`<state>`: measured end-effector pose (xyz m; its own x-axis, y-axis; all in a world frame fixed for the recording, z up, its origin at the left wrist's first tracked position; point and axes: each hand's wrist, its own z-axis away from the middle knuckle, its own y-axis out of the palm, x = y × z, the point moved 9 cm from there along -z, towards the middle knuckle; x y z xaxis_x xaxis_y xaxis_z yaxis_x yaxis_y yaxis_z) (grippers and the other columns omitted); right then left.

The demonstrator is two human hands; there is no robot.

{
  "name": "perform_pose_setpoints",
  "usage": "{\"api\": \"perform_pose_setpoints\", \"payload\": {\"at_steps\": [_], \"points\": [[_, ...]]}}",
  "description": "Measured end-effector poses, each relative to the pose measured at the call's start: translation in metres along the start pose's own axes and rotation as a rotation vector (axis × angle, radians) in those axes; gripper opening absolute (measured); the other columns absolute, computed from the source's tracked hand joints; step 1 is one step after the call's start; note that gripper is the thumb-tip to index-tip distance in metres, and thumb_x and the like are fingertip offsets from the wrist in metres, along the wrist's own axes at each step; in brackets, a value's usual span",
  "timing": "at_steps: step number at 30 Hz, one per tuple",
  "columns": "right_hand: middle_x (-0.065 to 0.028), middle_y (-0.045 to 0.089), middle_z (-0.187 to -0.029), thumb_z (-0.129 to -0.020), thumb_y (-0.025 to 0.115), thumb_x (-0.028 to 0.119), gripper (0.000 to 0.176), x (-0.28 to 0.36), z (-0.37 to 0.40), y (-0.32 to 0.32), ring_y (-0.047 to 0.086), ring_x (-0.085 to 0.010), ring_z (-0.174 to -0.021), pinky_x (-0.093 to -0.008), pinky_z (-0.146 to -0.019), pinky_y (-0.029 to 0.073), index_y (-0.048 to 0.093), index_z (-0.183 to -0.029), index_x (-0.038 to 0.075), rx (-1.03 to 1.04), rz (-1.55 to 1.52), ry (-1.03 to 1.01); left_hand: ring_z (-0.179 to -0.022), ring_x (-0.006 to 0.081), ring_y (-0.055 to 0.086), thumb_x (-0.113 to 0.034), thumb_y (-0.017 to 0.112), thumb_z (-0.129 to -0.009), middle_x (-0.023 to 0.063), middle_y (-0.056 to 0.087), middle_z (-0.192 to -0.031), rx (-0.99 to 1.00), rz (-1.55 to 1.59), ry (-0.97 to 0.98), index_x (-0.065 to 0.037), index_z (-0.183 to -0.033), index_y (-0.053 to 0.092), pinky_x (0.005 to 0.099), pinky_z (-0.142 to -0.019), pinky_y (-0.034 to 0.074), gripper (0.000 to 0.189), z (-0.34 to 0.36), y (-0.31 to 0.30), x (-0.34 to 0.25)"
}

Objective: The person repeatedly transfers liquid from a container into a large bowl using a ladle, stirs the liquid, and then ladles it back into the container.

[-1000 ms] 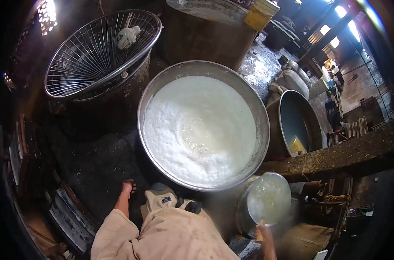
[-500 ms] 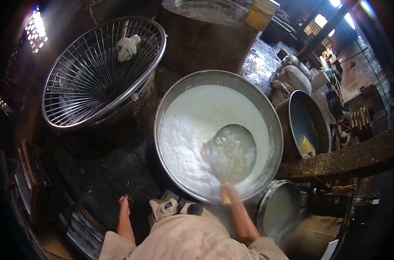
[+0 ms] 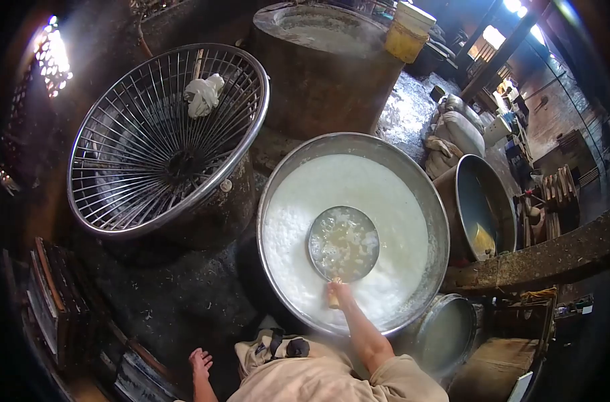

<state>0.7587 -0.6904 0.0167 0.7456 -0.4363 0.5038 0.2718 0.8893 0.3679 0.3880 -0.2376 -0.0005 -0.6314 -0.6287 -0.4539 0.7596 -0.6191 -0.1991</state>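
My right hand (image 3: 340, 293) is closed round the short handle of a wide round ladle (image 3: 344, 243). The ladle's bowl rests in the white, curdled liquid (image 3: 379, 187) and holds paler, yellowish liquid with white lumps floating in it. A large round metal vat (image 3: 441, 221) contains the liquid, which looks thick and foamy on the left and near sides. My left hand (image 3: 200, 362) hangs low at my left side, its fingers apart, with nothing in it.
A big metal-barred basket (image 3: 261, 110) with a white cloth (image 3: 204, 94) stands left of the vat. Behind is a broad drum (image 3: 318, 87) with a yellow bucket (image 3: 409, 33). At right are a metal tub (image 3: 482, 194), a smaller pot (image 3: 446, 335) and a wooden beam (image 3: 546, 251).
The ladle has moved left and now sits level, with lumpy liquid in its bowl. My right hand moved slightly left with it. My view has shifted, so the surroundings appear lower.
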Motion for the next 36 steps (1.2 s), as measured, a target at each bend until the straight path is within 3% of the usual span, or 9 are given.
{"api": "perform_pose_setpoints", "payload": {"at_steps": [10,19,22,25,26,28,30,33,36], "points": [[-0.0070,0.048,-0.065,-0.071,0.046,-0.002,0.011,0.026,0.013,-0.078,0.044,-0.0127,-0.047,-0.0269,-0.038,0.040,0.043,-0.082,0.000,-0.145,0.156,-0.055,-0.069,0.0188,0.053,-0.028,0.046,-0.078,0.0061,0.054,-0.089,0.035,-0.107,0.118,-0.014,-0.107,0.046,0.0343,-0.058,0.041,0.032,0.007,0.041,-0.044],[-0.0073,0.049,-0.055,-0.067,0.054,0.005,0.006,0.108,0.063,-0.179,0.049,-0.0191,-0.043,-0.0329,-0.037,0.041,0.050,-0.066,0.000,-0.319,0.468,-0.178,-0.060,0.0152,0.054,-0.022,0.045,-0.077,0.0042,0.056,-0.079,0.158,-0.220,0.255,-0.012,-0.101,0.050,0.0305,-0.052,0.042,0.026,0.031,0.126,-0.072],[-0.0065,0.048,-0.054,-0.068,0.056,0.008,0.009,0.142,0.054,-0.235,0.049,-0.0194,-0.043,-0.0334,-0.035,0.040,0.051,-0.065,0.000,-0.269,0.439,-0.299,-0.065,0.0187,0.055,-0.020,0.044,-0.077,0.0061,0.056,-0.081,0.179,-0.265,0.276,-0.010,-0.101,0.049,0.0366,-0.061,0.044,0.027,0.039,0.144,-0.068],[-0.0115,0.051,-0.058,-0.068,0.055,0.008,0.013,0.207,0.060,-0.302,0.052,-0.0250,-0.048,-0.0365,-0.041,0.043,0.050,-0.064,-0.003,-0.621,0.985,-0.489,-0.059,0.0157,0.054,-0.018,0.043,-0.077,0.0045,0.055,-0.077,0.193,-0.254,0.258,-0.011,-0.098,0.050,0.0305,-0.050,0.042,0.023,0.043,0.153,-0.055],[-0.0152,0.054,-0.060,-0.068,0.056,0.008,0.014,0.232,0.078,-0.301,0.055,-0.0301,-0.052,-0.0387,-0.045,0.045,0.049,-0.064,-0.004,-0.724,1.140,-0.625,-0.054,0.0136,0.053,-0.017,0.043,-0.077,0.0036,0.055,-0.075,0.189,-0.252,0.237,-0.012,-0.096,0.050,0.0256,-0.043,0.039,0.021,0.042,0.154,-0.050],[-0.0257,0.056,-0.081,-0.065,0.054,0.008,0.025,0.279,0.157,-0.250,0.054,-0.0394,-0.082,-0.0422,-0.072,0.043,0.047,-0.085,-0.005,-0.985,1.210,-0.620,-0.054,0.0141,0.053,-0.018,0.041,-0.078,0.0038,0.055,-0.075,0.191,-0.281,0.216,-0.012,-0.097,0.049,0.0274,-0.044,0.040,0.022,0.029,0.154,-0.037],[-0.0273,0.055,-0.081,-0.065,0.061,0.011,0.034,0.317,0.196,-0.218,0.051,-0.0451,-0.083,-0.0438,-0.066,0.044,0.041,-0.090,-0.001,-1.075,1.305,-0.752,-0.054,0.0147,0.053,-0.020,0.039,-0.079,0.0035,0.055,-0.075,0.185,-0.314,0.156,-0.012,-0.097,0.049,0.0292,-0.045,0.040,0.022,0.021,0.154,-0.028],[-0.0216,0.056,-0.076,-0.065,0.060,0.007,0.041,0.360,0.216,-0.172,0.057,-0.0374,-0.065,-0.0400,-0.054,0.047,0.035,-0.097,0.001,-1.084,1.332,-1.017,-0.058,0.0158,0.054,-0.022,0.035,-0.081,0.0045,0.055,-0.078,0.196,-0.320,0.172,-0.011,-0.099,0.049,0.0303,-0.047,0.042,0.025,0.005,0.159,-0.035],[-0.0143,0.054,-0.068,-0.066,0.057,0.004,0.044,0.371,0.218,-0.073,0.052,-0.0205,-0.044,-0.0310,-0.038,0.044,0.035,-0.104,0.007,-0.543,0.891,-1.029,-0.061,0.0164,0.054,-0.024,0.033,-0.082,0.0054,0.056,-0.082,0.210,-0.341,0.192,-0.011,-0.102,0.048,0.0311,-0.051,0.043,0.028,-0.005,0.170,-0.062]]}}
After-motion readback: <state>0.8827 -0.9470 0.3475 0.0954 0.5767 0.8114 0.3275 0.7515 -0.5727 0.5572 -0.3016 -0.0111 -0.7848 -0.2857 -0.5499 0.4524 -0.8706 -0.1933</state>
